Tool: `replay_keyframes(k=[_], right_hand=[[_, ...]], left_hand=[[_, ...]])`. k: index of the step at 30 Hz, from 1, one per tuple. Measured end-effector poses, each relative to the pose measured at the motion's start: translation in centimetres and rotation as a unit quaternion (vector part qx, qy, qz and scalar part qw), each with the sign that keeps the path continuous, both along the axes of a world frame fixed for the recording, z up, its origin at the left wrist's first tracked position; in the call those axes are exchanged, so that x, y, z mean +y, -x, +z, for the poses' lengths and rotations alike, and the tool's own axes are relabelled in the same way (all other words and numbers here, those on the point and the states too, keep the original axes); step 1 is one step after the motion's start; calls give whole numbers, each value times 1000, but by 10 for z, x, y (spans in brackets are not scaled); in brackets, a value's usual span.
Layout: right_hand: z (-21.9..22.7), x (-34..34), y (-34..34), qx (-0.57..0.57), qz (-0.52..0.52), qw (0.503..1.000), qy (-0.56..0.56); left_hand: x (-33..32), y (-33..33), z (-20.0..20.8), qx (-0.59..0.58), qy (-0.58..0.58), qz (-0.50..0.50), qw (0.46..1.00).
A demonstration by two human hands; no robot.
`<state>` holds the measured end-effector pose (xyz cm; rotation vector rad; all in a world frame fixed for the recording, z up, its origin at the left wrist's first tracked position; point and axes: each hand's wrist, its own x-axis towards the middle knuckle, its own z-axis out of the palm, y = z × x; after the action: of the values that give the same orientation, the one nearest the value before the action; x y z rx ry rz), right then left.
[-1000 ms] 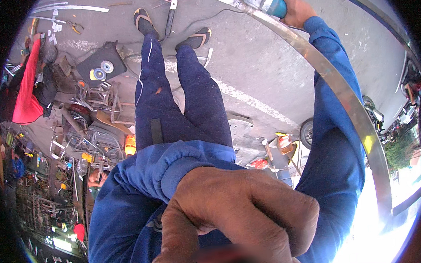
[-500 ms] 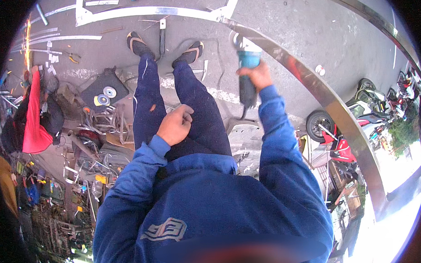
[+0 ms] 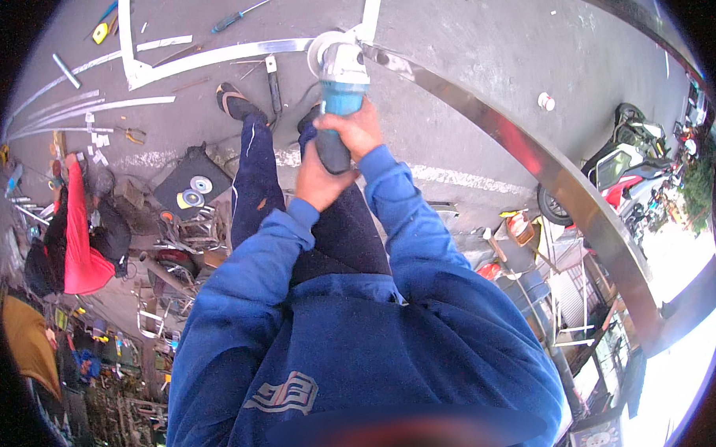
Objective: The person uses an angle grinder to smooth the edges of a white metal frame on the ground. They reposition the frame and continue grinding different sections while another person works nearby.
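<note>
Both my hands are on a teal and black angle grinder [image 3: 344, 94], its disc end pointing away from me. My right hand [image 3: 356, 129] wraps round the teal body near the middle. Lower down, my left hand [image 3: 319, 177] grips the black rear end of the handle. The grinder's head overlaps the corner of a white metal frame [image 3: 234, 56] in the picture; whether the disc touches it cannot be made out. Next to that corner, a long shiny metal strip [image 3: 488, 112] runs off to the right.
A person in a red sleeve [image 3: 81, 241] crouches at the left. Nearby lie pliers [image 3: 136, 137], a black board with discs [image 3: 189, 186] and loose metal strips [image 3: 106, 110]. A screwdriver [image 3: 229, 21] rests farther off. Parked motorcycles [image 3: 624, 167] stand at the right.
The grinder has moved left and away from me, toward the frame's corner. My left hand has left my lap and taken hold of the grinder's rear. My right hand still holds it.
</note>
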<state>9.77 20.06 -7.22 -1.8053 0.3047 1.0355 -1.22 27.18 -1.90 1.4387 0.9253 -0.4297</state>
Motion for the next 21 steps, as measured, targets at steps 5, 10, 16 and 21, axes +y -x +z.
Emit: replay_keyframes(k=[5, 10, 16, 21], right_hand=[[-19, 42, 2, -22, -192, 979, -59], [-9, 69, 5, -3, -276, 959, -66], [-28, 97, 9, -62, -336, 939, -43], [-52, 104, 23, -33, -337, 940, 40]], left_hand=[[54, -18, -30, 32, -101, -133, 985], [88, -21, -43, 24, -119, -203, 972], [125, -32, -57, 3, -100, -248, 963], [132, -33, -47, -14, -118, -264, 957]])
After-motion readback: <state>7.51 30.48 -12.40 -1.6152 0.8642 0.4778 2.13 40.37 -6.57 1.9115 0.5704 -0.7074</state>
